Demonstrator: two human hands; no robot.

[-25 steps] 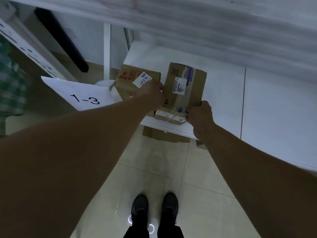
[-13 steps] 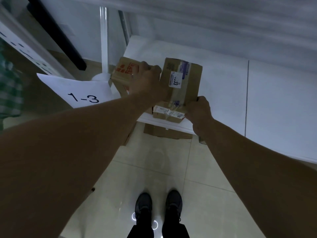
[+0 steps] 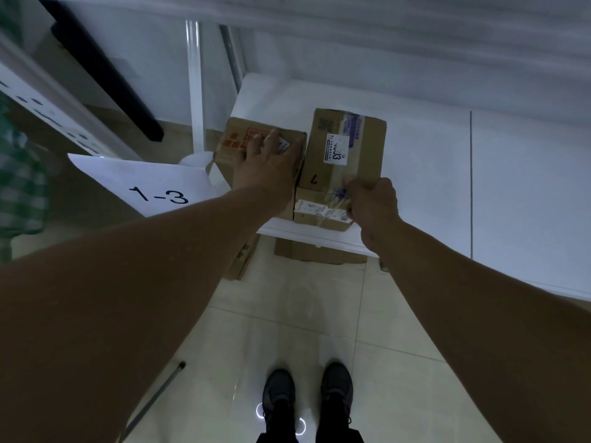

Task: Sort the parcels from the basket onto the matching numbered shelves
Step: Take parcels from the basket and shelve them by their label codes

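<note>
Two cardboard parcels sit side by side at the left end of a white shelf (image 3: 425, 174). The left parcel (image 3: 236, 145) has red print on top. My left hand (image 3: 268, 167) lies on its top with fingers spread, covering most of its white label. The right parcel (image 3: 348, 148) is taller, with a white label and a handwritten 7. My right hand (image 3: 371, 203) grips its near right corner with curled fingers. A paper sign reading 1-3 (image 3: 150, 183) hangs at the shelf's left end.
More cardboard boxes (image 3: 307, 251) lie on the tiled floor under the shelf. A white upright post (image 3: 195, 91) stands behind the left parcel. An upper shelf board (image 3: 415, 33) overhangs. A metal rod (image 3: 153, 398) lies on the floor at lower left, near my shoes (image 3: 307, 391).
My left hand has slid from between the two parcels onto the top of the left one, spreading flat over its label. My right hand has shifted slightly along the right parcel's near corner.
</note>
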